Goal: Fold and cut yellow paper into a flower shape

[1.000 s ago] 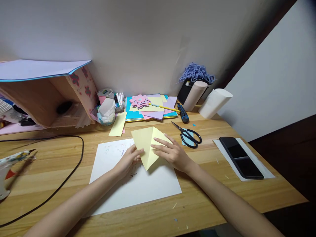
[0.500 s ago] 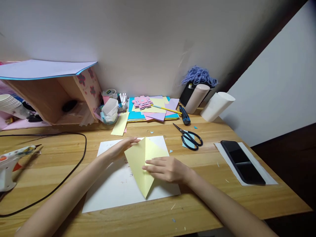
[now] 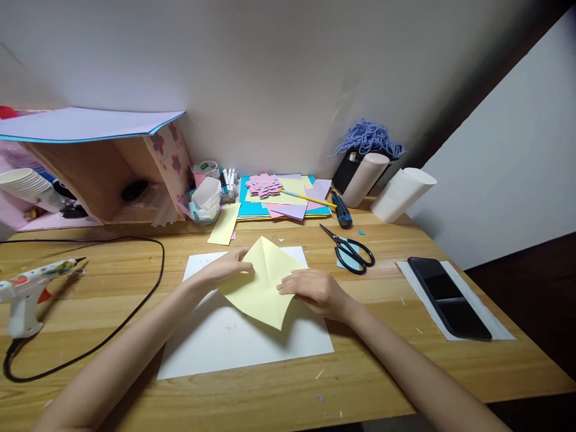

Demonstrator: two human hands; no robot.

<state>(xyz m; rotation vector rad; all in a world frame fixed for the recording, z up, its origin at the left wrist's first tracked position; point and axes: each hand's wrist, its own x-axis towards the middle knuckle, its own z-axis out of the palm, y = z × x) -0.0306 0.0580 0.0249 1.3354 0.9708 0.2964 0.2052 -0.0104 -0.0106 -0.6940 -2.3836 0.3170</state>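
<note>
A creased sheet of yellow paper [image 3: 263,282] is raised a little above a white sheet [image 3: 243,354], with one corner pointing toward me. My left hand [image 3: 229,268] grips its left edge, thumb on top and the other fingers partly hidden. At the right side my right hand [image 3: 315,290] has its fingers closed on the paper's edge. Crease lines run through the middle of the yellow paper. Black-handled scissors [image 3: 353,255] lie just beyond my right hand, on a small blue paper piece.
A hot glue gun [image 3: 31,294] with its black cord lies at left, beside an open box [image 3: 112,174]. Coloured papers [image 3: 288,210], a pink paper flower [image 3: 264,185], a pencil and a utility knife [image 3: 342,210] are at the back. A phone [image 3: 450,300] rests at right.
The yellow paper has been turned and opened flatter. My right hand has gone from lying on its crease to holding its right edge; my left thumb now shows on top.
</note>
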